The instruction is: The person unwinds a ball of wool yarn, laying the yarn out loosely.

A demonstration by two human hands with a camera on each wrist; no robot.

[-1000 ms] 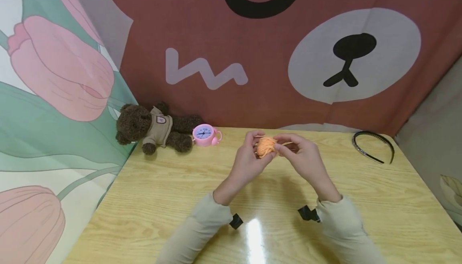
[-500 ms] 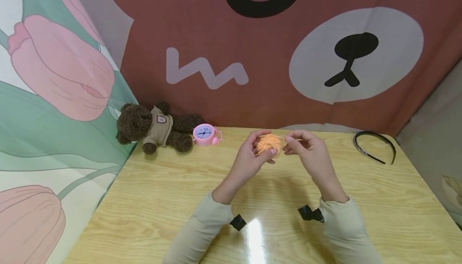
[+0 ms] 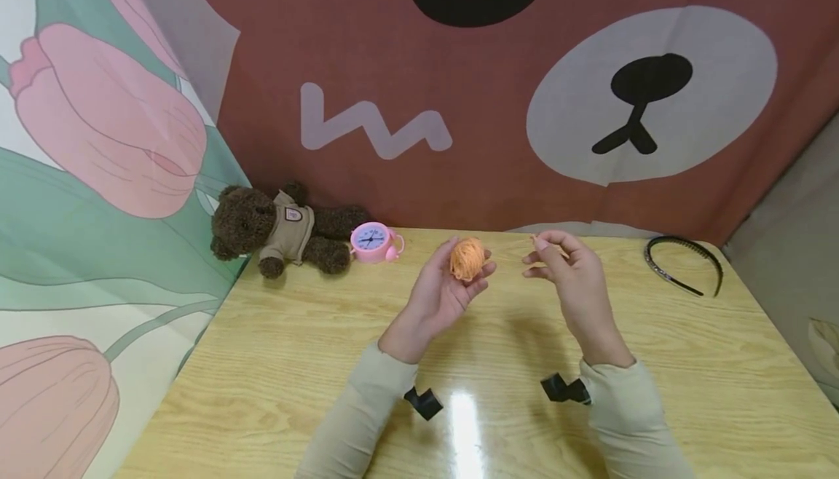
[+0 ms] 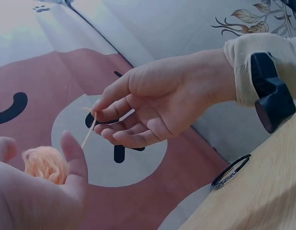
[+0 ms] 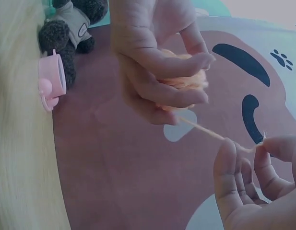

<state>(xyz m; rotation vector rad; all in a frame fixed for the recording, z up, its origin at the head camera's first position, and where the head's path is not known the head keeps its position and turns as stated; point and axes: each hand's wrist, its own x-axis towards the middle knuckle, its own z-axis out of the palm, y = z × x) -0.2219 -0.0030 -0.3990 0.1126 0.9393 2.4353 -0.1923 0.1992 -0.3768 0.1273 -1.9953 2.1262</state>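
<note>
An orange ball of yarn [image 3: 467,259] lies in my left hand [image 3: 440,293], above the table. The right wrist view shows the left fingers [image 5: 171,98] curled round the ball [image 5: 183,84]. My right hand [image 3: 580,290] is to the right of it, pinching the loose end of the yarn between thumb and forefinger. A single strand [image 5: 205,130] runs from the ball to that pinch, also visible as a thin strand [image 4: 89,130] in the left wrist view. The other right fingers are partly bent and apart from the ball.
A brown teddy bear [image 3: 288,231] lies at the table's back left, with a pink alarm clock [image 3: 371,242] beside its legs. A black headband [image 3: 682,266] rests at the back right. Behind the wooden table [image 3: 295,362] hangs a printed cloth [image 3: 485,180].
The right hand has drawn the yarn end away from the ball to the right. The left hand has shifted slightly left and turned more palm up, showing more of the ball.
</note>
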